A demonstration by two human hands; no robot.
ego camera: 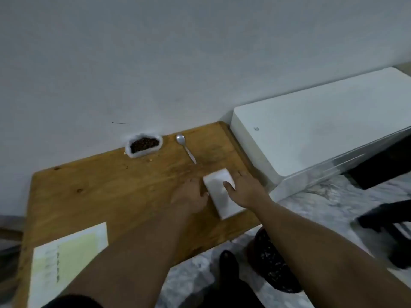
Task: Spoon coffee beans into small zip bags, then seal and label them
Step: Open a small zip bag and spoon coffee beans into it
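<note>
light: dim, flat — focus: soft throughout — edges: wide-angle bending, motion blur

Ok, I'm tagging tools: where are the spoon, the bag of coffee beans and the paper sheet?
spoon (187,150), head view, mid-handle.
bag of coffee beans (143,154), head view, white front wall.
paper sheet (69,263), head view, centre of the sheet.

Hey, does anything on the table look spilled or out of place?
A few small brown bits lie on the table just in front of the open bag of coffee beans, probably stray beans. Nothing else stands out.

Head-worn — looking down over table (100,185).
</note>
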